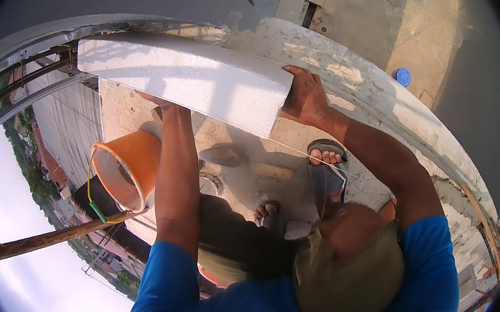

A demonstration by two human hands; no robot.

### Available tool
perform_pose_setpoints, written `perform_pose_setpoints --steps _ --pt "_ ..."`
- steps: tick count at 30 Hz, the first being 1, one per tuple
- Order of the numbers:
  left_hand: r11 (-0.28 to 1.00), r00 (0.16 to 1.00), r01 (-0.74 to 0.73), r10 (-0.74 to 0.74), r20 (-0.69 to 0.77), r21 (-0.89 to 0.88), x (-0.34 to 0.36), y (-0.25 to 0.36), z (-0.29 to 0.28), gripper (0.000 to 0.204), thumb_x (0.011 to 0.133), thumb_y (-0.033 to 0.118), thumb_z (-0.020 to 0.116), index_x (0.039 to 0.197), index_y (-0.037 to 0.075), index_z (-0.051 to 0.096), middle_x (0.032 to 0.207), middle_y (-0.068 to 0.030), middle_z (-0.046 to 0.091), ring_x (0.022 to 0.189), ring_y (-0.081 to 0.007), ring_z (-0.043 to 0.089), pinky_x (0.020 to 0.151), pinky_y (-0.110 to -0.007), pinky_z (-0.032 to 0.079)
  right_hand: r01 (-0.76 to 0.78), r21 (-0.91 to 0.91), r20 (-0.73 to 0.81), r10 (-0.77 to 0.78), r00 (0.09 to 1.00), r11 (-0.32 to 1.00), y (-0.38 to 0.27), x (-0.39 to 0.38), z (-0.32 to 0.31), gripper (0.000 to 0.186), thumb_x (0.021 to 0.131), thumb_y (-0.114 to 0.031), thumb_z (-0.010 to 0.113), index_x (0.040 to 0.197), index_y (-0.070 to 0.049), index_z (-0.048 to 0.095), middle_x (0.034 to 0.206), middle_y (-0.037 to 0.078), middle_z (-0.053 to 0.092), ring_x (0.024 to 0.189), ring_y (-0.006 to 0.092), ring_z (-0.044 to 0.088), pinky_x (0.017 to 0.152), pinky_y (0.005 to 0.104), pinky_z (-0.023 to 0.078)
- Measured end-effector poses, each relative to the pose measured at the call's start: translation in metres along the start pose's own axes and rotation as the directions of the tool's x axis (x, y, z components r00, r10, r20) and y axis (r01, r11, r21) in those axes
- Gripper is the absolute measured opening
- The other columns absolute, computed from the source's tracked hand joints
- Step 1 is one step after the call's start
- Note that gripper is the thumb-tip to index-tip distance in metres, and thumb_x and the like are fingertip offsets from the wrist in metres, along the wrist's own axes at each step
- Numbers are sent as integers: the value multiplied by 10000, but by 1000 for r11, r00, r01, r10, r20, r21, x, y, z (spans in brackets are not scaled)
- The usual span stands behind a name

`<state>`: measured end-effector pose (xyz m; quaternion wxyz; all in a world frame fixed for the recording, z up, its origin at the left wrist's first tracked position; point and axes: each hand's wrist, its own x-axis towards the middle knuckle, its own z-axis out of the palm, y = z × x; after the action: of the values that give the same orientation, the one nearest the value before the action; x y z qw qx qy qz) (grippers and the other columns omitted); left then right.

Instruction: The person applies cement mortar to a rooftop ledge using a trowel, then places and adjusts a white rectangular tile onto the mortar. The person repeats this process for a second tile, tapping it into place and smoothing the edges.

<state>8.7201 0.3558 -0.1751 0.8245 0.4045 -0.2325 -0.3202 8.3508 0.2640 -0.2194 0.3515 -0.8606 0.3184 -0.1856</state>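
Note:
A long white lightweight concrete block (190,83) lies lengthwise in front of me along the wall ledge (338,68). My right hand (306,96) is closed on its right end, thumb side at the top edge. At the near lower edge, my left hand (167,106) grips the block left of its middle; most of its fingers are hidden beneath. Whether the block rests fully on the ledge cannot be told. A thin string (302,150) runs by its near lower right corner. Below it on the floor lies a trowel (224,156) with a wooden handle.
An orange bucket (130,162) with a yellow-green handle stands tilted-looking at left, near a wooden pole (58,242). Steel rebars (18,101) stick out at far left, beside a drop to rooftops. My sandalled foot (326,155) is on the cement floor. Beyond the wall lies a blue lid (403,77).

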Motion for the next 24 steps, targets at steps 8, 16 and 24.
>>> perform_pose_setpoints --steps 8,16,24 --pt "997 998 -68 69 11 -43 15 -5 4 609 1122 554 396 1510 94 492 1343 -110 646 1136 -266 723 863 -393 674 46 9 -42 -46 998 999 1 2 1 1109 673 -545 985 1498 -34 448 1376 182 594 1301 387 590 1030 576 448" --pt "992 994 -99 94 -64 -77 14 -5 35 613 1133 571 359 1530 120 481 1369 -94 631 1192 -267 694 937 -399 648 20 159 8 -22 1000 987 23 -3 13 1145 687 -572 973 1520 -6 429 1365 215 590 1307 423 582 1072 584 443" --pt "998 945 56 -52 -322 4 8 33 40 849 1077 738 232 1678 145 320 1631 -171 434 1491 -365 480 1200 -569 457 -125 342 111 92 990 931 40 2 27 1131 706 -584 964 1513 15 446 1366 235 599 1283 426 597 1081 550 459"
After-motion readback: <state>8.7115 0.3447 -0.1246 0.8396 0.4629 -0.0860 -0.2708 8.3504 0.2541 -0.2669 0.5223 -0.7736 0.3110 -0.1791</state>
